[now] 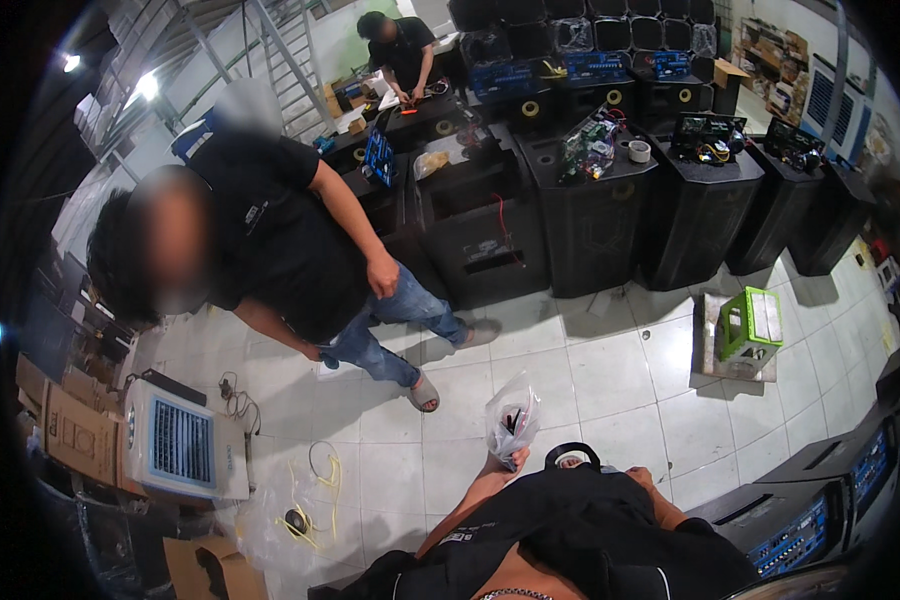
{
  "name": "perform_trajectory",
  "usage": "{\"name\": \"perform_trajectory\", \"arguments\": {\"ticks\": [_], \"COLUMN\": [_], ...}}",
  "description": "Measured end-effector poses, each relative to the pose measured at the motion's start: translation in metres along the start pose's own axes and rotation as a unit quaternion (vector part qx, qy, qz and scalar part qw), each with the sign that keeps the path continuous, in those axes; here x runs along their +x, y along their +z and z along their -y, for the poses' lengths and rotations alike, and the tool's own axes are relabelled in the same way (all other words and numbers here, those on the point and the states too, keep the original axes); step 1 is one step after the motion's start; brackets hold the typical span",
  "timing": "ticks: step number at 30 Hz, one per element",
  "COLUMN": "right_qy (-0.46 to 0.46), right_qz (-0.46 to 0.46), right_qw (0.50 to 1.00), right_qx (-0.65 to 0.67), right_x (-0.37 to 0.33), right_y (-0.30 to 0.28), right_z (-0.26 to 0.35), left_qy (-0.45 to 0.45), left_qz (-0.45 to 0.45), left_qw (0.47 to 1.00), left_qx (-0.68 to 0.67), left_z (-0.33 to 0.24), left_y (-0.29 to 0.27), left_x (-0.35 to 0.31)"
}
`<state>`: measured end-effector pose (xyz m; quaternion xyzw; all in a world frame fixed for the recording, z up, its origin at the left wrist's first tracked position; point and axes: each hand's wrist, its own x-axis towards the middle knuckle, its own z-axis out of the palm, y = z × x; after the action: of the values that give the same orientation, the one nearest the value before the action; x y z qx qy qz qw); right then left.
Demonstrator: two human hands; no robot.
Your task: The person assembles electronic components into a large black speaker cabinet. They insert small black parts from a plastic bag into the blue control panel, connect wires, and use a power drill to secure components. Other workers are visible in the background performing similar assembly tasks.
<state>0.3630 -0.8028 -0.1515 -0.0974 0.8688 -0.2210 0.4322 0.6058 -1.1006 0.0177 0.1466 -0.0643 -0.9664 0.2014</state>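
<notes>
My left hand (pixel 507 462) is closed round the bottom of a clear plastic bag (pixel 513 412), held up in front of my body. Small dark pieces, too small to name, show inside the bag. My right hand (pixel 641 479) is low at my right side, close to my black shirt; its fingers are mostly hidden, and whether it holds anything cannot be seen. Between the two hands a black curved band (pixel 573 447) arches at the front of my shirt, with part of a foot showing through it.
A person (pixel 300 240) in black stands ahead left; another (pixel 403 60) works at the back. Black speaker cabinets (pixel 592 235) line the far side, some topped with circuit boards. A green stool (pixel 752 325), an air cooler (pixel 185 445) and loose yellow cable (pixel 315 495) are on the tiled floor.
</notes>
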Motion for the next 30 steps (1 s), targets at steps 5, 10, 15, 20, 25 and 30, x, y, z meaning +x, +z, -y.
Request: {"name": "perform_trajectory", "arguments": {"ticks": [5,10,15,20,25,30], "right_qy": [-0.002,0.004,-0.005,-0.024,-0.04,-0.029], "right_qz": [-0.002,0.021,0.01,0.011,0.018,0.02], "right_qw": [1.0,0.999,1.0,0.999,0.999,0.999], "right_qx": [0.011,0.035,0.029,0.04,0.017,0.029], "right_x": [0.003,-0.003,-0.005,0.004,0.003,0.001], "right_y": [-0.004,-0.006,-0.007,-0.002,-0.003,-0.005], "right_z": [-0.004,0.003,0.003,-0.009,-0.009,-0.006], "left_qy": [-0.008,-0.003,-0.012,-0.012,-0.01,-0.01], "left_qz": [0.002,-0.001,-0.002,-0.002,0.0,0.002], "left_qw": [1.0,1.0,1.0,1.0,1.0,1.0], "left_qx": [0.001,0.001,0.003,-0.002,0.002,0.001], "left_z": [0.005,0.009,0.012,0.012,0.011,0.008], "left_y": [0.004,0.0,0.003,0.002,0.003,0.005], "left_x": [0.006,0.002,0.003,-0.001,0.0,0.004]}}
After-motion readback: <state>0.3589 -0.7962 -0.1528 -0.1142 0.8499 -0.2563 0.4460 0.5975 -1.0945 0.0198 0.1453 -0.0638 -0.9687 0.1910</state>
